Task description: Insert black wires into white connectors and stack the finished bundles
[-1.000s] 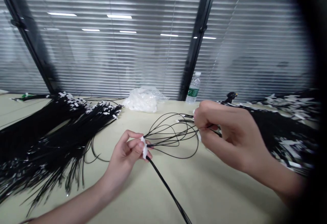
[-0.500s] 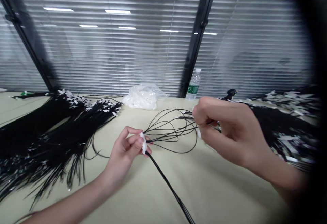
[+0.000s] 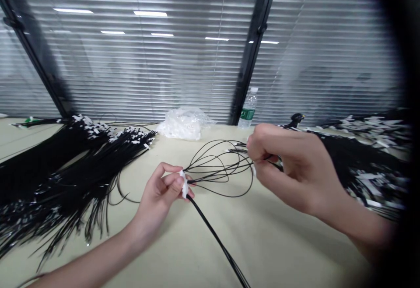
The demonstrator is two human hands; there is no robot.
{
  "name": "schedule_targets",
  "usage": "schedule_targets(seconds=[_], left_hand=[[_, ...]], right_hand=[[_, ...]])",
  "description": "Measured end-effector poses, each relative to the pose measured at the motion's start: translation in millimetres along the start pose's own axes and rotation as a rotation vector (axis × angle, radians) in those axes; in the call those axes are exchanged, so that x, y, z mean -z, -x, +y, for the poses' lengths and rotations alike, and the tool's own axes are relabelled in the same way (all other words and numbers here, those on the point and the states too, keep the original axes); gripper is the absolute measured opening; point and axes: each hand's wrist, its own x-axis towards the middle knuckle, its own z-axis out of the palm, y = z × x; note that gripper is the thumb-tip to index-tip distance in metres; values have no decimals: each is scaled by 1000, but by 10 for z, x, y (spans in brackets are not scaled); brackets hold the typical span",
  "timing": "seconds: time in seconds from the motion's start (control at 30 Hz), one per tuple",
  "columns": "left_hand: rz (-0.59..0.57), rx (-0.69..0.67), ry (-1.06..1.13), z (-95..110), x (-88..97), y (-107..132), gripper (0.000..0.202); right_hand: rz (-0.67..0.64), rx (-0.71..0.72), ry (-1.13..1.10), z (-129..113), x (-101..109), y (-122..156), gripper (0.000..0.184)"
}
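A white plastic connector (image 3: 184,184) is pinched between the thumb and fingers of my left hand (image 3: 164,186), near the middle of the table. Thin black wires (image 3: 213,165) fan out from it in loose loops toward the right. My right hand (image 3: 292,165) is closed on the far part of these wires; its fingertips partly hide them, and small white ends show beside the fingers. Below the connector, a thicker black cable bundle (image 3: 216,237) runs down to the bottom edge of the view.
Large piles of black cables with white ends lie on the left (image 3: 65,170) and on the right (image 3: 364,161). At the back of the table (image 3: 210,253) stand a clear plastic bag (image 3: 185,124) and a water bottle (image 3: 248,108). Window blinds (image 3: 164,69) rise behind.
Almost nothing differs. Both hands keep their grip on the connector and the wires, and the view has shifted very slightly.
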Motion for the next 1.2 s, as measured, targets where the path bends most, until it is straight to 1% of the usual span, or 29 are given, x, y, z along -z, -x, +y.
schedule_targets(seconds=[0.33, 0.47, 0.83, 1.2], left_hand=[[-7, -4, -7, -2, 1, -8, 9], [7, 4, 6, -1, 2, -6, 11], [-1, -2, -9, -17, 11, -15, 11], [-2, 3, -22, -21, 13, -6, 10]], right_hand=[[-10, -8, -14, 12, -3, -7, 17], [-15, -1, -13, 27, -8, 1, 16], [7, 17, -11, 18, -8, 1, 16], [0, -8, -24, 34, -26, -2, 16]])
